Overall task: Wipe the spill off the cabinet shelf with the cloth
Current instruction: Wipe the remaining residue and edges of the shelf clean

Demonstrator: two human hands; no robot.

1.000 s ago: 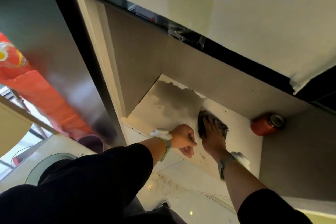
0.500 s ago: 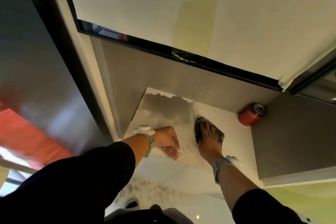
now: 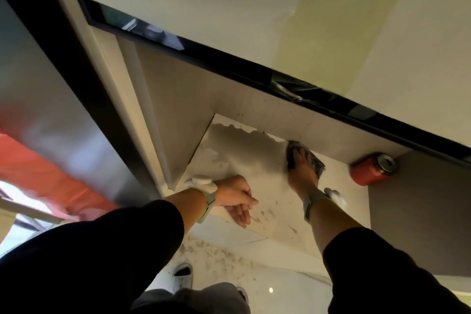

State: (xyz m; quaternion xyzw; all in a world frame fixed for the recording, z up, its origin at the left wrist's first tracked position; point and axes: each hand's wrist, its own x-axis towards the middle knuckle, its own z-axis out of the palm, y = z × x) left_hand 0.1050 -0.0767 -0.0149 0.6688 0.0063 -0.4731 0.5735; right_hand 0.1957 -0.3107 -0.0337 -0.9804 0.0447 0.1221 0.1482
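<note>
A white cabinet shelf [image 3: 339,183] sits low in front of me. A grey spill [image 3: 244,150] spreads over its back left part, and small dark specks [image 3: 265,211] dot the front edge. My right hand [image 3: 303,173] lies flat on a dark grey cloth [image 3: 317,160], pressing it to the shelf near the back wall at the spill's right edge. My left hand [image 3: 235,197] rests on the shelf's front edge with fingers curled over it, holding nothing else.
A red drink can [image 3: 369,169] lies on its side in the shelf's back right corner. The open cabinet door [image 3: 63,84] stands at the left. A grey side panel [image 3: 420,211] closes the right. Speckled floor and my shoe [image 3: 183,275] are below.
My right hand has pushed the cloth from the middle of the shelf back toward the rear wall. My left hand has stayed on the front edge. My head has tilted.
</note>
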